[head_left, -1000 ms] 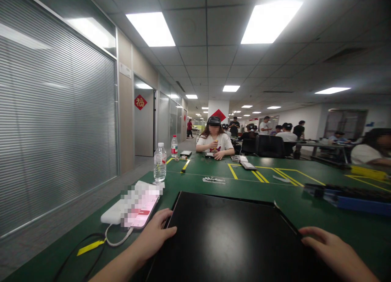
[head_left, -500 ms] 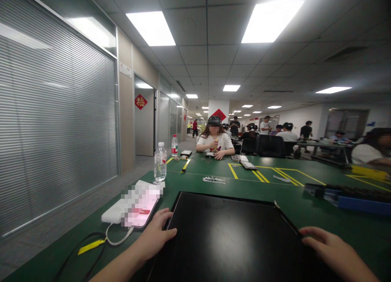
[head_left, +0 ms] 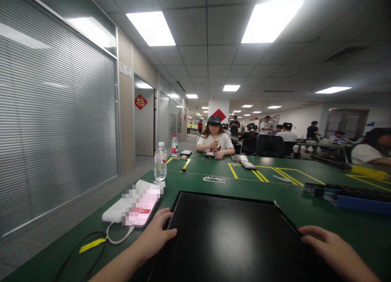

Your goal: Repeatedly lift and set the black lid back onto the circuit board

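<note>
A large black flat screen panel (head_left: 235, 229) lies in front of me over the green table, its glossy face up and a ceiling light mirrored in it. My left hand (head_left: 158, 232) grips the left edge, thumb on the top face and fingers along the side. At the right edge my right hand (head_left: 325, 242) has hold in a similar way, its thumb and forefinger at the rim. The panel's near end runs out of the bottom of the view, and its underside is hidden.
On the left lie a phone (head_left: 143, 210), a white power bank (head_left: 113, 210) with a cable, and a black strap with a yellow tag (head_left: 92, 245). A water bottle (head_left: 160, 163) stands beyond. Blue bins (head_left: 363, 203) sit at right. A co-worker (head_left: 215, 143) sits across the green table (head_left: 189, 188).
Both hands and the screen panel look unmoved. Only people in the far background have shifted a little.
</note>
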`<state>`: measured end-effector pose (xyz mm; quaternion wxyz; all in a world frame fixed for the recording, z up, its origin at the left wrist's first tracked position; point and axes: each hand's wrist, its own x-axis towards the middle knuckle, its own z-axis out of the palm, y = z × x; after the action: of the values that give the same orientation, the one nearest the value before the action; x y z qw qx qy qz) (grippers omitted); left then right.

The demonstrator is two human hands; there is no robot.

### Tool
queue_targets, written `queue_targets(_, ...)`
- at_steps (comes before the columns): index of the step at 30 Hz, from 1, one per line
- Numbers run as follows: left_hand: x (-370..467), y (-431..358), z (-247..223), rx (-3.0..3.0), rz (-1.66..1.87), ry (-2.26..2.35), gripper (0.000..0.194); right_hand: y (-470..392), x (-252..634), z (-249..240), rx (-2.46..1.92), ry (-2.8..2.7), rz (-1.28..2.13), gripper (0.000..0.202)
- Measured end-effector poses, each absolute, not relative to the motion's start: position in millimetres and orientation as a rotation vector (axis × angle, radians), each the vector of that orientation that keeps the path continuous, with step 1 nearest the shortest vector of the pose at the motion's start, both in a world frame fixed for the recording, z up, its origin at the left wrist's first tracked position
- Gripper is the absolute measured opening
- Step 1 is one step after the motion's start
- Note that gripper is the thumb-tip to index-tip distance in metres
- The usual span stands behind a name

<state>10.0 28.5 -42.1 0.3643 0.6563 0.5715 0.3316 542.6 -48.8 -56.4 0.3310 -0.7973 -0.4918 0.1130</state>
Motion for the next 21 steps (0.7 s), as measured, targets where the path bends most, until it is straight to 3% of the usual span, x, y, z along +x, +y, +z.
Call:
queue_targets(7,9.2,29.4,-44.8,1.702,0.835,1.473,0.081,-48.8,543.2,-53.9,-2.047,-1.309,0.321,0.046)
queue_targets(21,9.0,27.0,-42.8,1.707,0.842,1.461,0.062,-55.8,524.3,-38.2,-1.989,-1.172,0.469,0.05)
